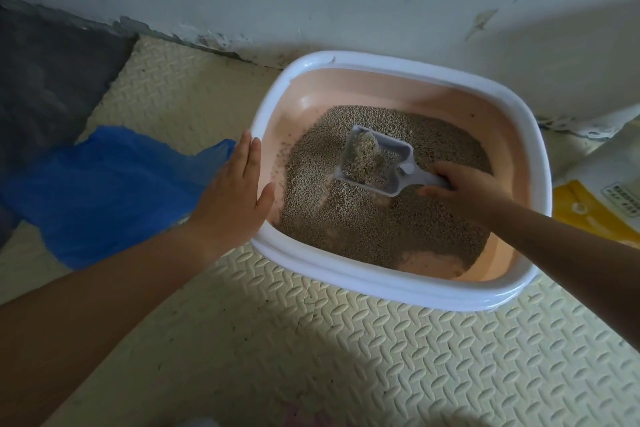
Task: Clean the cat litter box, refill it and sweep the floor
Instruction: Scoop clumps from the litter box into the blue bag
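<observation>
A litter box (388, 291) with a white rim and pink inside stands on the floor against the wall. Grey-brown litter (349, 222) covers most of its bottom, with bare pink patches at the front. My right hand (464, 189) grips the handle of a pale grey scoop (377, 163), which is lifted over the litter and holds a clump with loose grains. My left hand (232, 198) lies flat with its fingers together against the box's left rim, holding nothing.
A blue plastic bag (104, 194) lies on the floor left of the box, under my left wrist. A white and yellow litter sack (602, 198) leans at the right edge. Cream embossed foam mats (346, 357) cover the floor. A dark cloth (45, 87) sits far left.
</observation>
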Available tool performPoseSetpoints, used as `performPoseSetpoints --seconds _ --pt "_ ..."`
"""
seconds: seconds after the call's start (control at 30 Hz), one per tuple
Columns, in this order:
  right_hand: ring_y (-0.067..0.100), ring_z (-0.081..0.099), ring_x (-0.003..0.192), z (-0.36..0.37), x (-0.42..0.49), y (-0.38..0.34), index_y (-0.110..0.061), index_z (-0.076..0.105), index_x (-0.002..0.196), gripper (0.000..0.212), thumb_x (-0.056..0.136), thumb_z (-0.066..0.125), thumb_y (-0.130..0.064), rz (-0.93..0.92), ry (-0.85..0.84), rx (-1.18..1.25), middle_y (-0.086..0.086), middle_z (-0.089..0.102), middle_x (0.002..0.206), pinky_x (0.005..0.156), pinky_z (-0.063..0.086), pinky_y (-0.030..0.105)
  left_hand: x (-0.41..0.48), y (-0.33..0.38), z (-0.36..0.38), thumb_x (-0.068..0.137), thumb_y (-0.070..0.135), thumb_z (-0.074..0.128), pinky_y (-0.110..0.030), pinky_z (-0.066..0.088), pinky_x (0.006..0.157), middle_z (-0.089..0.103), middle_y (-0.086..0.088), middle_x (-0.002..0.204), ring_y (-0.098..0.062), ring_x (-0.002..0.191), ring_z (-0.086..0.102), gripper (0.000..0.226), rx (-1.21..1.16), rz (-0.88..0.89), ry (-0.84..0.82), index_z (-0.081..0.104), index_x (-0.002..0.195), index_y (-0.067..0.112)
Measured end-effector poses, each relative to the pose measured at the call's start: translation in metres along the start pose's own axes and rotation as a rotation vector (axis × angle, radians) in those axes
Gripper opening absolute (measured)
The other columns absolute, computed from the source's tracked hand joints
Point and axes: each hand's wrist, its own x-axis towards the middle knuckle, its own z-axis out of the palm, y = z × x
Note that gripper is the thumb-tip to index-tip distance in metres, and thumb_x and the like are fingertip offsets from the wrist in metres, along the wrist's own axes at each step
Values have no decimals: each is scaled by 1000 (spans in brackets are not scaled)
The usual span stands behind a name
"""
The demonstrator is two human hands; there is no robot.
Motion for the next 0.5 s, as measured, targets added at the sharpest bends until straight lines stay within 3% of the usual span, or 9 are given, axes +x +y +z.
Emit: performPoseSetpoints --seconds 0.2,0.5 --pt "13 46 56 -2 -4 -3 -30 39 69 29 88 60 -40 -22 68 75 -6 48 63 53 33 32 2 -2 1 92 40 26 -38 26 113 -3 -14 159 -28 145 15 72 1 -4 9 5 150 2" --pt "16 45 56 -9 -8 3 -29 38 69 30 87 59 -37 -24 121 95 -6 46 61 54 35 34 2 -2 2 94 40 27 -40 27 114 -3 -14 159 -28 145 15 71 6 -3 3 4 150 3"
